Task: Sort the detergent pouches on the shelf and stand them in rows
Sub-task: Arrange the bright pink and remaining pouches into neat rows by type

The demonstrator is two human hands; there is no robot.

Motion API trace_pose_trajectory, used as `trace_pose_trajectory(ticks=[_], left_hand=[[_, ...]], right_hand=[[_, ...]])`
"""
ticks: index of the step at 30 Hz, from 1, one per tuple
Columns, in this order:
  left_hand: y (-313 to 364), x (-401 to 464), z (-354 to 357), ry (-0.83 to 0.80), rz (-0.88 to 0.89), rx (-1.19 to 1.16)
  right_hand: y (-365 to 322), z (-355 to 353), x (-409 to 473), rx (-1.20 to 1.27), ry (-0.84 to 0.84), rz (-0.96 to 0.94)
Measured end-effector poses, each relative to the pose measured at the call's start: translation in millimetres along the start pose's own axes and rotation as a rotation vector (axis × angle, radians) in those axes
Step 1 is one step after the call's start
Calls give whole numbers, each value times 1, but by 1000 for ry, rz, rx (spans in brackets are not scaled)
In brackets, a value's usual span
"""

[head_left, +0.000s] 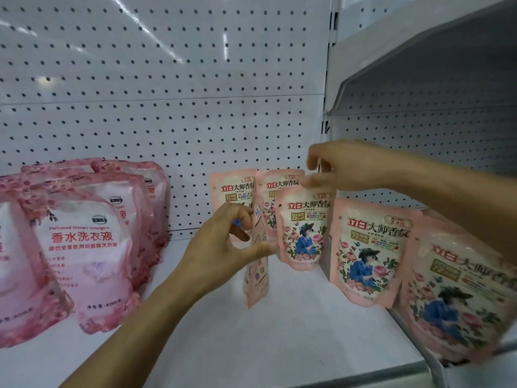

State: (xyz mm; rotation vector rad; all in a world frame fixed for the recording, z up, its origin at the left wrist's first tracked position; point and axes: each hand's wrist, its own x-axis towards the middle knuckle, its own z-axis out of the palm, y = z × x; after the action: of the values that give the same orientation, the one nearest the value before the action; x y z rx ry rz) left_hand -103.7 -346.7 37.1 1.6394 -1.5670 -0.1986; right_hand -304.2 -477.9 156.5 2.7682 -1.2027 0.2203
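On the white shelf (pixel 279 331), left hand (pixel 223 247) pinching a thin pouch (pixel 257 264) edge-on, right hand (pixel 344 166) gripping the top of an upright rose pouch (pixel 303 231). More rose pouches (pixel 369 253) standing just right, darker pink bags (pixel 84 247) bunched far left.

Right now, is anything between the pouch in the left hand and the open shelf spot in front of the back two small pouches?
Nothing visible. The left hand grips the sideways pouch over bare shelf. The right hand grips the neighbouring upright pouch, beside that spot, not in it.
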Motion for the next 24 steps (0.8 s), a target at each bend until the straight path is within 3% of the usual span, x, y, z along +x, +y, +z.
trace_pose_trajectory(ticks=[5,9,14,17,19,21,24], left_hand=[[-10,-2,9,-63,-108,84],[-13,-3,10,-59,-111,-1],[-21,3,3,28,-216,-197],[-24,4,4,163,-189,-24],[-21,4,8,266,-135,92],[-14,1,16,267,-82,67],[-5,-5,21,141,-58,-30]], right_hand=[[5,7,-30,-85,-349,162],[25,16,-27,-188,-190,218],[37,17,-20,-179,-192,260],[28,13,-19,-316,-179,273],[16,7,-19,-377,-51,219],[-2,5,-19,-250,89,152],[-27,22,-17,104,174,129]])
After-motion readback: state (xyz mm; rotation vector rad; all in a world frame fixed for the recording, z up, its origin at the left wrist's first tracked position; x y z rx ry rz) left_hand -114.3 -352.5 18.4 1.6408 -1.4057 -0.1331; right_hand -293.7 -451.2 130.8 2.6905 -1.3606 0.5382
